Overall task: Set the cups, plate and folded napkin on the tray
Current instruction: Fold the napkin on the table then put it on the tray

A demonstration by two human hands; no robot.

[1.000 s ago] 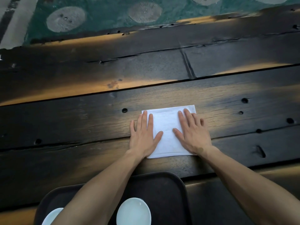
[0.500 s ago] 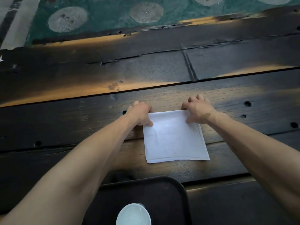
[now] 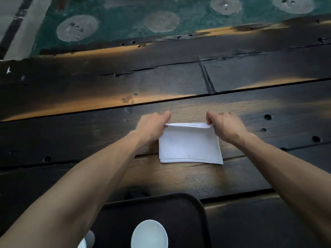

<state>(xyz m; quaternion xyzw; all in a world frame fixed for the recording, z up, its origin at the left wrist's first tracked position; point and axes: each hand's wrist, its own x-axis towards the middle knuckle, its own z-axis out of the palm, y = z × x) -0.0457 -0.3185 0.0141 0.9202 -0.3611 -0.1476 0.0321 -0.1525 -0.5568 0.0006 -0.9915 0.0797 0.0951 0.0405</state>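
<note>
desk (image 3: 250, 176): dark plank top with knot holes and cracks, warm light streaks across the boards; fills most of the view.
floor (image 3: 125, 20): green, with pale round patterned discs, seen beyond the desk's far edge.
tray (image 3: 179, 208): dark, rounded corner, at the near edge of the desk, partly under the left forearm; well apart from the napkin.
napkin (image 3: 189, 145): white, folded into a layered rectangle, lying on the desk beyond the tray, between the two hands; far edge lifted off the boards, near edge flat.
left hand (image 3: 152, 126): fingers curled, pinching the napkin's far left corner.
right hand (image 3: 225, 127): fingers curled, pinching the napkin's far right corner.
cup (image 3: 149, 234): pale, round, on the tray near the bottom edge of view; seen from above.
second pale piece (image 3: 83, 245): on the tray at bottom left, mostly hidden by the left forearm; cup or plate cannot be told.
</note>
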